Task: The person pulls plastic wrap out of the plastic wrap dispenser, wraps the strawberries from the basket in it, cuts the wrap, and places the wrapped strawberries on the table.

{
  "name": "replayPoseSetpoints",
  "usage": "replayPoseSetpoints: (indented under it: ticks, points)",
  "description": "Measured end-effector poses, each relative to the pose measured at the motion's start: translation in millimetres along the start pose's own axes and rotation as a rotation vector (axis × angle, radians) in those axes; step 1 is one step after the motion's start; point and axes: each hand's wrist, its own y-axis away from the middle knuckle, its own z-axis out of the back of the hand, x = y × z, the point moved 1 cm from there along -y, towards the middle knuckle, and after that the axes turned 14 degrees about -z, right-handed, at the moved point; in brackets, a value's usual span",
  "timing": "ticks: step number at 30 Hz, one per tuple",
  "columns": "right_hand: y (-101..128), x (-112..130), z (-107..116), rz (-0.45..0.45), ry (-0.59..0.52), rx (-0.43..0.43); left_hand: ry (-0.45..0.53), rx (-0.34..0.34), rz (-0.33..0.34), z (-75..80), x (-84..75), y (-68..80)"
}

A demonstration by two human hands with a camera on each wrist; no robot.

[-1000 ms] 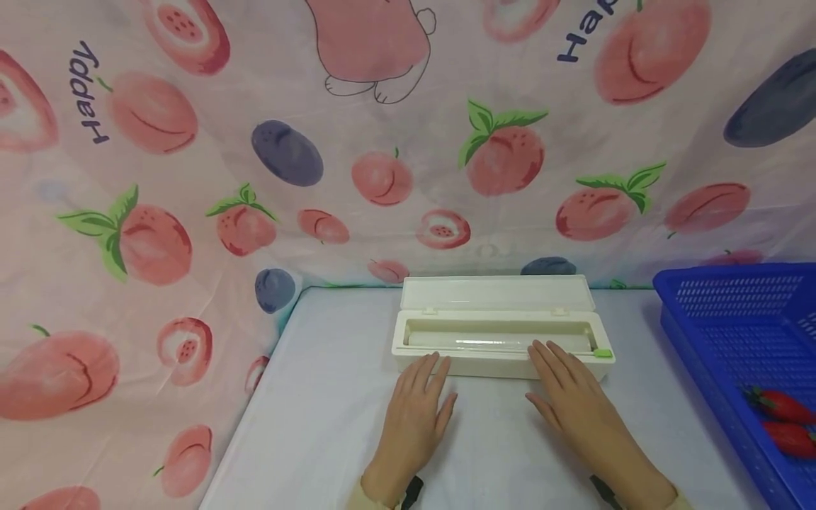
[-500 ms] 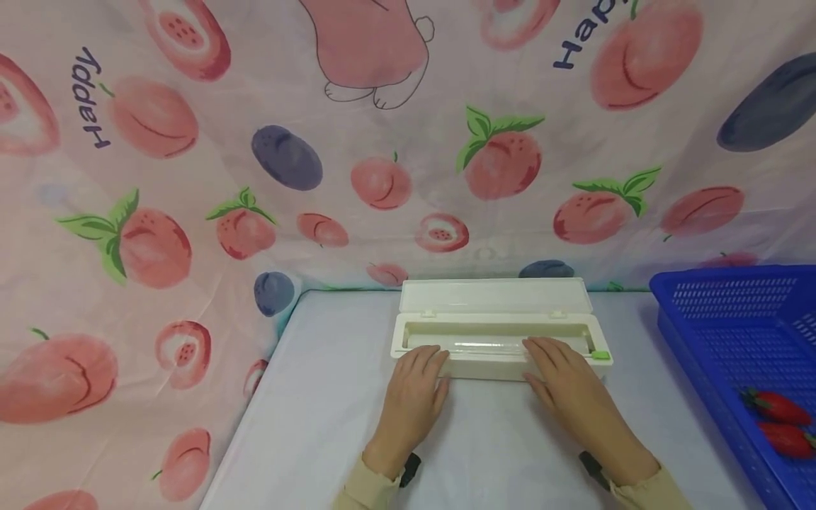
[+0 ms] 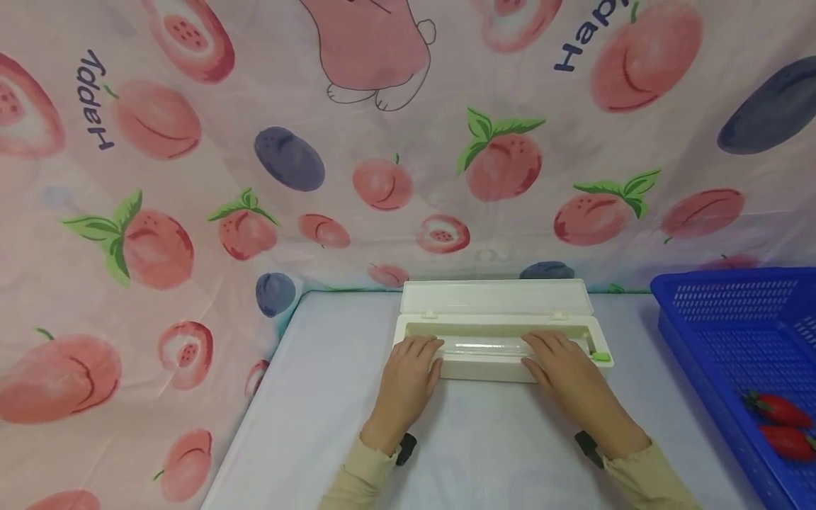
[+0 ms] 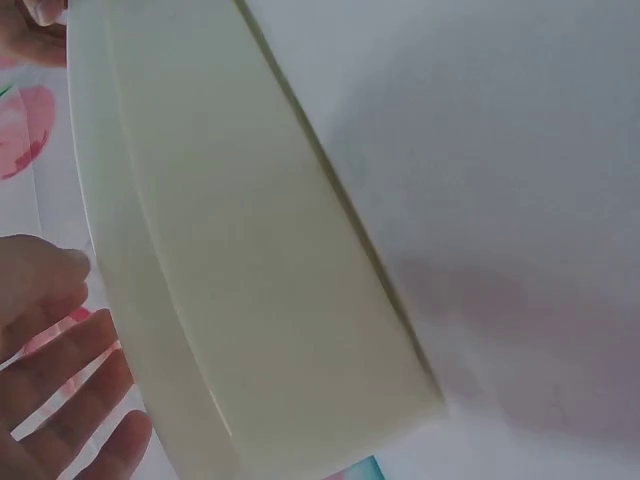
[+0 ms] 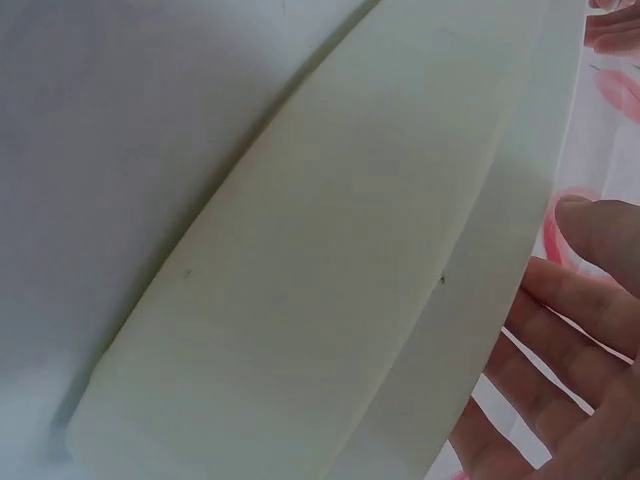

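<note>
One white table (fruit-print backdrop).

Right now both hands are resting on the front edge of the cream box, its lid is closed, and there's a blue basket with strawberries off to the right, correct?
Not quite: the lid is open, tipped back behind the cream box, as the head view shows. The rest holds: the left hand and right hand rest on its front edge, and the blue basket with strawberries sits to the right.

"Happy" in dark blue letters printed on the fruit-pattern cloth backdrop, seen sideways at 10 o'clock, again cut off at 1 o'clock as "Hap", nothing else readable anywhere
</note>
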Motion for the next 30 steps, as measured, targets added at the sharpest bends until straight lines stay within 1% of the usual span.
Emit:
replayPoseSetpoints:
  ticks: [8,15,20,26,30]
  points:
    - [-6.1,-3.8,-0.8,0.022,-0.030,-0.005,0.069,0.029,0.038,-5.0,9.2,-2.4]
    - [-7.2,-5.3,1.1,-0.020,-0.038,0.070,0.151,0.072,0.073,-8.3,14.9,-0.6]
    - [-8.6,-5.1,2.5,-0.032,-0.041,0.109,0.178,0.098,0.080,-7.3,17.4,-1.1]
    - [-9.7,-6.3,2.3,-0.027,-0.048,0.129,0.235,0.152,0.093,-3.9,20.2,-4.1]
    - [-10.3,-7.8,2.1,-0.026,-0.061,0.148,0.288,0.207,0.114,-1.5,24.4,-5.3]
